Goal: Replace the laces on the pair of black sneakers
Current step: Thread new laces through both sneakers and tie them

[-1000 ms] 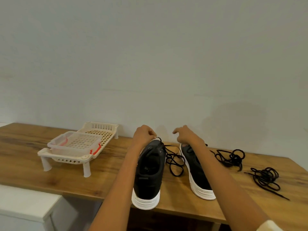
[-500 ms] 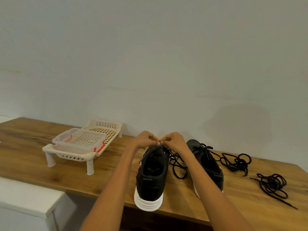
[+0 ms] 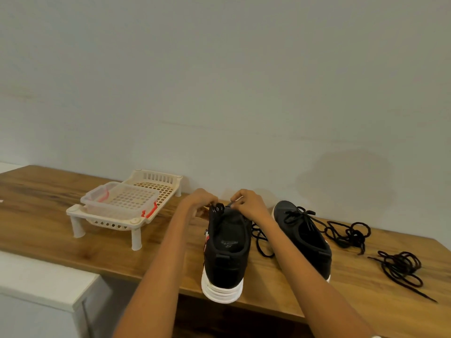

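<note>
- Black with a thick white sole, the left sneaker stands on the wooden bench, heel toward the camera and jutting past the near edge.
- At its far end the left hand curls its fingers on the eyelet flap, which is bent up so a row of eyelets shows.
- Right hand sits just beside it at the same spot, fingers curled; its grip pinches something small and dark at the tongue, likely a lace end, too small to tell for sure.
- Between the two shoes a loose black lace lies on the wood, partly hidden by the right forearm.
- To the right, the second sneaker rests on the bench, turned at an angle and with a lace threaded in its front.
- Farther right lie two tangled black laces, one bundle near the second sneaker and another bundle closer to the bench's near edge.
- Well to the left stands a cream plastic rack on short legs, carrying a clear container with red clips.
- Behind everything runs a plain pale wall; a white cabinet sits below the bench at lower left.
</note>
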